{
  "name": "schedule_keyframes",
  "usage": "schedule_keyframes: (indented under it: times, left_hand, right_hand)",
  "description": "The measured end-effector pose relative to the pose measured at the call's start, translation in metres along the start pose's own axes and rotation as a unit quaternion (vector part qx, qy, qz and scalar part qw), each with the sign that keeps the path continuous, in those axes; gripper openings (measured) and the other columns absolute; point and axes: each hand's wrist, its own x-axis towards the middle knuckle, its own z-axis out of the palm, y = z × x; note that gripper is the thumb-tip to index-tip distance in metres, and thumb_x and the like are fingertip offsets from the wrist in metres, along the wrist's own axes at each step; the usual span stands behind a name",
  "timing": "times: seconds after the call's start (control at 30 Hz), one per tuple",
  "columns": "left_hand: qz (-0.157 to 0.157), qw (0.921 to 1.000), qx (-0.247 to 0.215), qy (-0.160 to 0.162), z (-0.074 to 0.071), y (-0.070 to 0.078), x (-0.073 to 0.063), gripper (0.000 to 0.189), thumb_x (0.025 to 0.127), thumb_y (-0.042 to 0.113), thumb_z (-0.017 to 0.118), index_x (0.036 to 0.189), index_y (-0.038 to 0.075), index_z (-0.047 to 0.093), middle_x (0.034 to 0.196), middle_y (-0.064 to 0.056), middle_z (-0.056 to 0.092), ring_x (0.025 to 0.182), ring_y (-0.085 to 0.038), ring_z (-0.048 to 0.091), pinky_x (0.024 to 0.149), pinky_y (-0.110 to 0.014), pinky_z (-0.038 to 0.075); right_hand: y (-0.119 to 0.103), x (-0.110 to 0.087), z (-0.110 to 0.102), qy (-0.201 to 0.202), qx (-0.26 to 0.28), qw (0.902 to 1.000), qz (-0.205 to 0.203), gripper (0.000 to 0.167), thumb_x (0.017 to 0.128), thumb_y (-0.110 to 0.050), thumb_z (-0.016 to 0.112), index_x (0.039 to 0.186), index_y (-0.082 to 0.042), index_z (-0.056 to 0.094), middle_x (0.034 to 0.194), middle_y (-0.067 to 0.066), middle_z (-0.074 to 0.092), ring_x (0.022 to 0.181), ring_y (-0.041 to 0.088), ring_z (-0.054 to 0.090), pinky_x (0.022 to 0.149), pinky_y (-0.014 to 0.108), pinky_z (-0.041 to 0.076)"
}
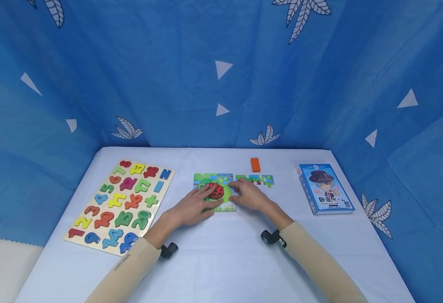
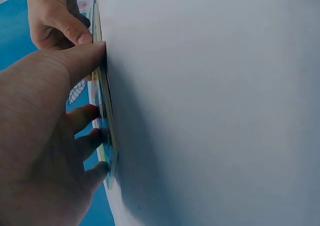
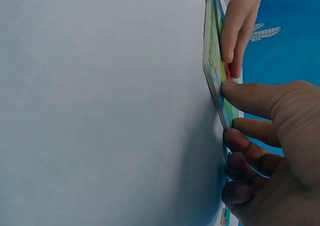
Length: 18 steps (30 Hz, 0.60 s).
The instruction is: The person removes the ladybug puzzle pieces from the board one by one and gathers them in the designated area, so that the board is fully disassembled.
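Observation:
In the head view a square ladybug jigsaw puzzle (image 1: 226, 207) lies on the white table. My left hand (image 1: 194, 206) rests over its left part, fingers spread across the picture; the left wrist view shows the thumb (image 2: 92, 55) at the board's near edge. At the puzzle's right edge is my right hand (image 1: 249, 195), its thumb and index fingertips touching the board with a gap between them. Its other fingers (image 3: 240, 166) bend beside the edge in the right wrist view. A strip of puzzle pieces (image 1: 267, 180) lies just beyond this hand, which partly covers it.
A wooden number board (image 1: 107, 206) with coloured numerals lies on the left. An orange block (image 1: 255, 165) sits behind the puzzle strip. To the right lies a blue game box (image 1: 327, 189). Blue patterned cloth (image 1: 183, 84) hangs behind the table and at its sides.

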Motion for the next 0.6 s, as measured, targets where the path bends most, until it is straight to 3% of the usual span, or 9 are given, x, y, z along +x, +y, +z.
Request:
schedule_keyframes:
  times: [0.6]
  left_hand:
    - [-0.007, 0.9999, -0.002, -0.008, -0.0022, 0.0008, 0.0007, 0.047, 0.103, 0.040, 0.056, 0.149, 0.033, 0.051, 0.165, -0.017, 0.025, 0.153, -0.038, 0.016, 0.119, -0.063, 0.021]
  right_hand:
    - [-0.0006, -0.0002, -0.0004, 0.013, 0.008, 0.9999, -0.006, 0.050, 0.088, -0.028, 0.079, 0.133, -0.013, 0.064, 0.094, -0.003, 0.056, 0.081, 0.014, 0.051, 0.073, 0.031, 0.046]
